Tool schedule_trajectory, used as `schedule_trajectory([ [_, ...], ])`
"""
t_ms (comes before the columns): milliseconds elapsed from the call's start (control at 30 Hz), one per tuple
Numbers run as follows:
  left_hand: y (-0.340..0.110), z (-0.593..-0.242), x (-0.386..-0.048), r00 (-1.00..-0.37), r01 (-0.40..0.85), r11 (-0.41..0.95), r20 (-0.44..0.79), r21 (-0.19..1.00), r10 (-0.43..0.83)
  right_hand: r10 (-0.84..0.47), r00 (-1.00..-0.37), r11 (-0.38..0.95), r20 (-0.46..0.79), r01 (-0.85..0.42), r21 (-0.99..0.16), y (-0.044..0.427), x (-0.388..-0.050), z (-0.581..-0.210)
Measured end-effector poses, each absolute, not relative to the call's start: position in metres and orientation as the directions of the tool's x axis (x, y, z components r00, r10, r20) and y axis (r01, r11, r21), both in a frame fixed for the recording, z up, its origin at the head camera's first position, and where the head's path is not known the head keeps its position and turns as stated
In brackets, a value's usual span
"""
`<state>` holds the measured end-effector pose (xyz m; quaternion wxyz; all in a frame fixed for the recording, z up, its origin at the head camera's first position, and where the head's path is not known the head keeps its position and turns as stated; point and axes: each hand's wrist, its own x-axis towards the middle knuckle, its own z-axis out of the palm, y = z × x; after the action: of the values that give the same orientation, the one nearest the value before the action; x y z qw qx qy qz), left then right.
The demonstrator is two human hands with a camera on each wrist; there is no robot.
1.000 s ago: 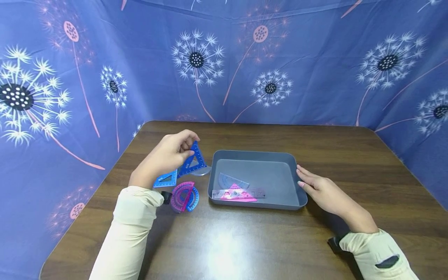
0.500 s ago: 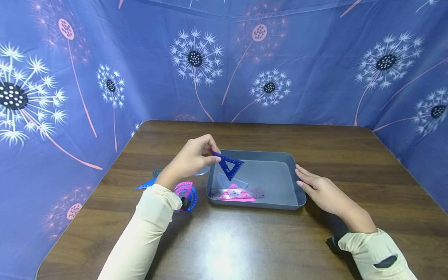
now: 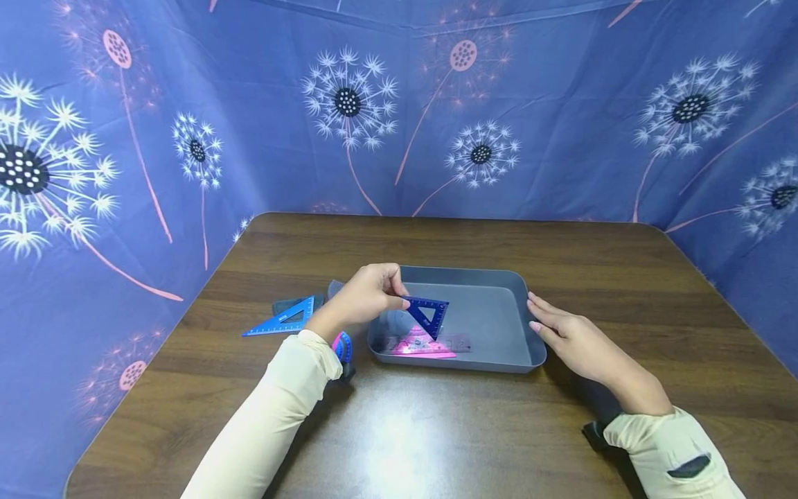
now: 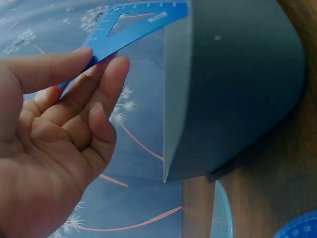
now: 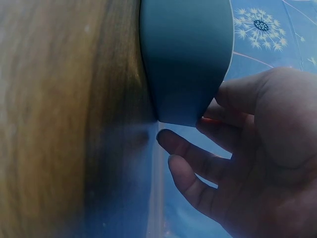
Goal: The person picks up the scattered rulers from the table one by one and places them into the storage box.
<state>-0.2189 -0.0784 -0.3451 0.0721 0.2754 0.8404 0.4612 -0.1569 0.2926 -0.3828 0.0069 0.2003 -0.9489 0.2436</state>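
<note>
While the person's left hand (image 3: 368, 294) is reaching across the near-left rim of a grey rectangular tray (image 3: 492, 312), its thumb and fingertips are pinching a dark blue triangular set square (image 3: 430, 315) by one corner. From where I'm standing, that set square is hanging tilted over the left half of the tray, one point aiming downward; I can't tell whether the tip is touching anything beneath. Seen from the left wrist, the spare fingers are bending loosely below the grip, and the tray's wall is hiding one end of the plastic. Across from it, the right hand (image 3: 576, 339) is gripping nothing: its fingers are staying fairly straight, their tips resting against the tray's right end wall. Inside the tray, a pink set square (image 3: 414, 341) is lying along the near side, with a clear ruler (image 3: 460, 344) crossing it. Over on the left of the table (image 3: 474, 430), a lighter blue set square (image 3: 283, 321) is lying flat, partly covering a dark translucent piece (image 3: 285, 305), and a blue protractor (image 3: 344, 346) is peeking out beside the left wrist, partly hidden by the sleeve (image 3: 268, 416).
</note>
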Motion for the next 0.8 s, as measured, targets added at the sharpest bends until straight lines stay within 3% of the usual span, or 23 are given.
schedule_trajectory([
  [400,-0.067,-0.359,-0.215,-0.784,0.5,0.642,-0.009,0.581,0.62,-0.383,-0.917,0.801,0.106,-0.387,-0.456,0.294,-0.156,-0.382],
  [800,-0.059,-0.365,-0.207,-0.768,0.543,0.734,-0.111,0.408,0.631,-0.377,-0.921,0.802,0.094,-0.376,-0.464,0.295,-0.156,-0.381],
])
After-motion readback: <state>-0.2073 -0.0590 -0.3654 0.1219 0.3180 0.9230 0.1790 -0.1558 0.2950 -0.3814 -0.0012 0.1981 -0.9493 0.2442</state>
